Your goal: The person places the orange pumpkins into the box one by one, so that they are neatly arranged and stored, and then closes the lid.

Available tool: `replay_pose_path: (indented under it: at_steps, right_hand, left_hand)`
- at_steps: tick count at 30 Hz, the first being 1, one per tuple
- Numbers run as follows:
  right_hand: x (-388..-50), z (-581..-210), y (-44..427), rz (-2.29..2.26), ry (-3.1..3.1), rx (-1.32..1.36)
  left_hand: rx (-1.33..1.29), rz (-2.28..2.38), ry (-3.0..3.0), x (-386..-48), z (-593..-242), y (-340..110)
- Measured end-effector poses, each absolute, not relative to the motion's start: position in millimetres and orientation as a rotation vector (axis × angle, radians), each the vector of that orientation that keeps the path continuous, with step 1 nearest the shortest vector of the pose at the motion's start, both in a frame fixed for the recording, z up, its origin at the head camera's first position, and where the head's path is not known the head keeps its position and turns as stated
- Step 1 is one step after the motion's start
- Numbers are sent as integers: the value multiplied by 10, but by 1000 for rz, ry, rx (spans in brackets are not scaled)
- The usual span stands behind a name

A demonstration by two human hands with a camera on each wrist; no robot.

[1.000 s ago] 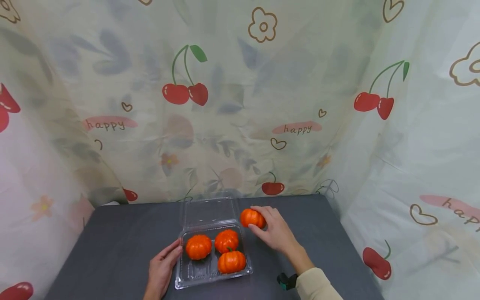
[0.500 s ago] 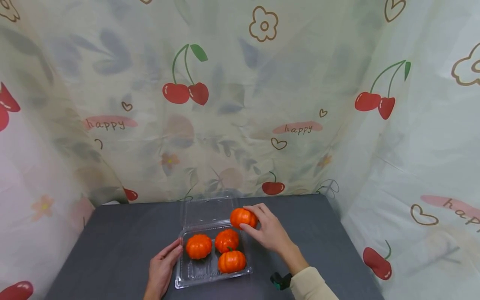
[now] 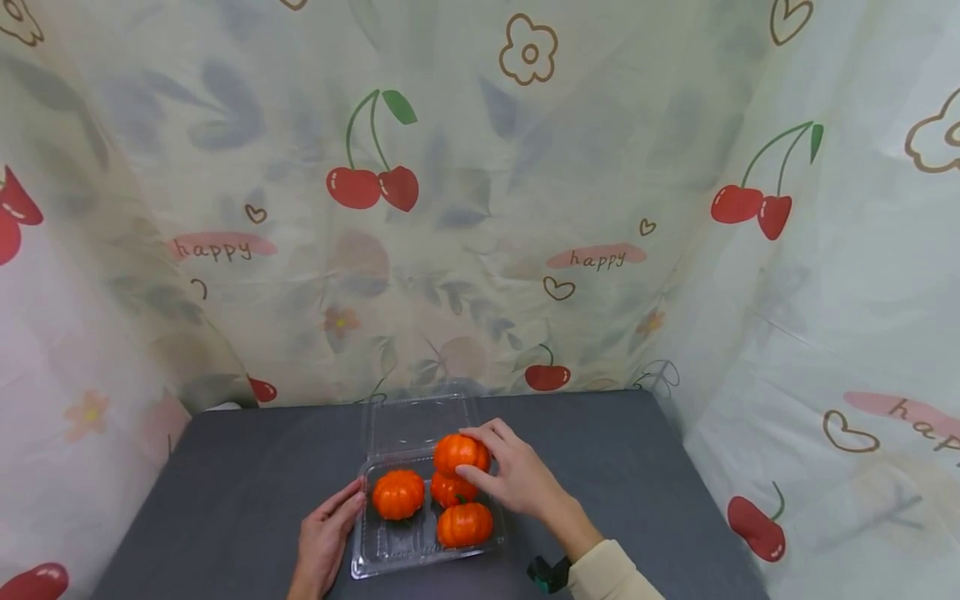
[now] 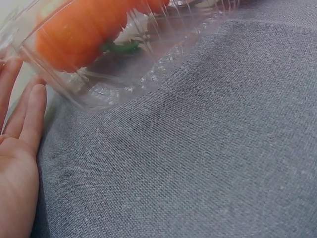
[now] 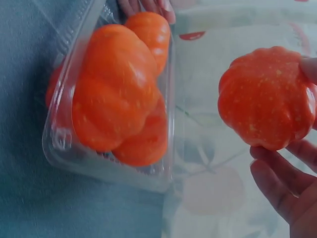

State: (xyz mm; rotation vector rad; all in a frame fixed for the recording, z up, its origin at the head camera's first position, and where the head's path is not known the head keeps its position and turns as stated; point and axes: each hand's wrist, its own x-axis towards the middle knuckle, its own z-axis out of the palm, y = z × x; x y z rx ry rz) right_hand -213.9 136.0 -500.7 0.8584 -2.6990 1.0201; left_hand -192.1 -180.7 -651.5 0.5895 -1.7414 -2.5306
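Right hand [image 3: 517, 479]: pinching. On my head feed the thumb and fingers grip the held pumpkin [image 3: 459, 454] from two sides, the thumb at its near edge and a fingertip at its far edge. The held pumpkin is orange and ribbed. It is positioned over the far right part of the clear container [image 3: 386, 548] and hides part of the pumpkin beneath. My right wrist feed shows a gap between it and the container, so I log it as raised.

Left hand [image 3: 324, 537]: fingers extended and lying close to one another. I see the fingertips touching the left side wall of the container; my left wrist feed shows them against the outer face.

The container holds three more orange pumpkins: the left pumpkin [image 3: 398, 495] near the left wall, the far right pumpkin [image 3: 450, 490], and the near right pumpkin [image 3: 465, 527] just in front of that one. On my left wrist feed a green stem [image 4: 121, 47] shows through the clear wall. The lid [image 3: 420, 423] is folded back at the far side of the container.

At the right wrist I see a dark device [image 3: 549, 575] and a cream sleeve [image 3: 611, 571]. The container rests on the dark grey counter [image 3: 247, 483]. Beyond the counter hangs a pale curtain [image 3: 465, 275] printed with cherries, hearts, flowers and the word "happy".
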Motion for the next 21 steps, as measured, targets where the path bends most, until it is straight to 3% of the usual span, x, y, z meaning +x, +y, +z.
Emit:
replay_pose_path:
  at_steps: [21]
  right_hand:
    - [-1989,-5171,1006,1067,-2786,1039]
  left_hand:
    - [474,-2557,-1689,-1902,-6523,-1822]
